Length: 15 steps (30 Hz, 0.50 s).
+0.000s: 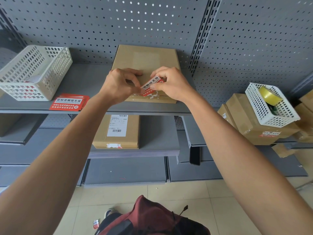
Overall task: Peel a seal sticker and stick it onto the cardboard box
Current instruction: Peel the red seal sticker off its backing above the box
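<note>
I had both hands up on the grey metal shelf (94, 107), working over the flat brown cardboard box (145, 60) that lay against the perforated back panel (152, 22). My left hand (118, 85) and my right hand (171, 83) were close together, each pinching an end of the red rectangular seal sticker with white lettering (151, 85). The sticker sat tilted just above the box's near edge, where torn white scraps of old labels clung to the cardboard; I could not tell whether it touched the surface. A stack of the same red stickers (69, 102) lay on the shelf to my left, beside a white plastic lattice basket (33, 72). On the shelf below rested another cardboard box with a white shipping label (116, 131).
</note>
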Motion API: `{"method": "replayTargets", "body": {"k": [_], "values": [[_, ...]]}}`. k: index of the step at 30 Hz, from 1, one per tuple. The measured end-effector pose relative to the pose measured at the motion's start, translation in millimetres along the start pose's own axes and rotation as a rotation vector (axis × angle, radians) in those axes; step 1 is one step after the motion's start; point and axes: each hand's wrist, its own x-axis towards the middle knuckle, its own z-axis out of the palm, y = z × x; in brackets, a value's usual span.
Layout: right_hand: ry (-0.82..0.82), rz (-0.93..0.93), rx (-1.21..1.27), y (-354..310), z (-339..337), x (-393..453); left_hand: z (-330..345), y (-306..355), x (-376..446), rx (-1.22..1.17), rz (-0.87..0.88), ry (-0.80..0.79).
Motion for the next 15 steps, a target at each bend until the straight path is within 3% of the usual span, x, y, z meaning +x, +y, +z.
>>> {"method": "replayTargets", "body": {"k": [5,15], "values": [[-0.001,0.043,0.157,-3.7,-4.8,-2.3,-3.7,0.5,1.9,-0.11,-0.004,-0.003],[0.036,0.076,0.24,-8.1,-4.2,-4.9,-3.4,-1.9,1.7,-0.266,-0.05,0.046]]}}
